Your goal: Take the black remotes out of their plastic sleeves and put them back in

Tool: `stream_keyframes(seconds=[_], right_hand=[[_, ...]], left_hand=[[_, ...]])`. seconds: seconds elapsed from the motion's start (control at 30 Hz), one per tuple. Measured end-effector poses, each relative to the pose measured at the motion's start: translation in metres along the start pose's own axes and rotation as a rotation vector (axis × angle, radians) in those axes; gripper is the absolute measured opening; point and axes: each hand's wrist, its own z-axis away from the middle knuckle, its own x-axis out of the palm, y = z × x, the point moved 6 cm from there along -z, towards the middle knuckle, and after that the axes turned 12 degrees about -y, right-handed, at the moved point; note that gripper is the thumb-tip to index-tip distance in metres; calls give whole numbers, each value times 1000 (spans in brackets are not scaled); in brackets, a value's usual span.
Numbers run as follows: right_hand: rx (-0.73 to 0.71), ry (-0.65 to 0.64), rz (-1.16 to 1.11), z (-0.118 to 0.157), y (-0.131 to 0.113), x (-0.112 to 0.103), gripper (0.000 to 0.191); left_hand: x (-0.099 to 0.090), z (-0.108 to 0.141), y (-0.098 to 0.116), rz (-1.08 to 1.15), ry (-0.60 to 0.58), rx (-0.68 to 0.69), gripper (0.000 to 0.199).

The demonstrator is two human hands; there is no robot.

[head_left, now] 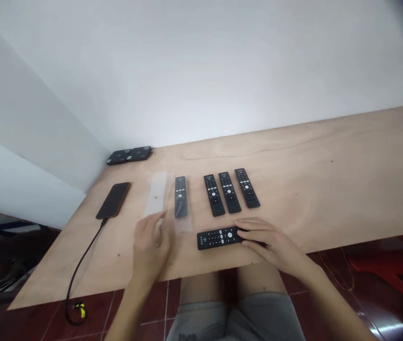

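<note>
My right hand [267, 239] grips the right end of a black remote control [214, 238], which lies sideways near the table's front edge. Its fingers cover that end, and the number keys are exposed on the left. My left hand [151, 241], slightly blurred, is curled at the lower end of a pale, flat plastic sleeve [157, 192]; whether the fingers pinch it is unclear. Beside that sleeve lies another remote in clear plastic [181, 196]. Farther right, three bare remotes stand in a row: the left one [214, 195], the middle one [229, 192] and the right one [247, 188].
A phone [114, 201] lies on the left of the wooden table [329, 189], its black cable [80, 265] hanging over the front edge. Two flat black boxes [139, 153] sit at the back left corner against the wall [194, 71]. A red plastic object [389, 270] is at the lower right.
</note>
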Motion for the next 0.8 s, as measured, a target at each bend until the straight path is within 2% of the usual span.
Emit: stream_keyframes(seconds=[0.07, 0.13, 0.2, 0.27, 0.43, 0.53, 0.67, 0.8], right_hand=[[3, -2, -5, 0, 1, 1, 30], [10, -4, -8, 0, 2, 1, 30], [25, -6, -11, 1, 4, 2, 29], [36, -3, -17, 1, 5, 2, 29], [54, -20, -11, -1, 1, 0, 28], [63, -41, -5, -2, -1, 0, 26], [99, -33, -70, 2, 0, -3, 21], [140, -64, -193, 7, 5, -6, 20]], left_hand=[[-2, -5, -27, -111, -18, -26, 39], [-3, -9, -49, -139, -38, -27, 33], [-4, -9, -61, -147, -60, -12, 19], [-4, -8, -62, -151, -78, 2, 13], [-13, 0, -38, -141, -89, 3, 15], [-15, 13, -15, -32, -148, -78, 18], [3, 36, 16, 254, -317, -243, 21], [21, 43, 45, 449, -340, -337, 21]])
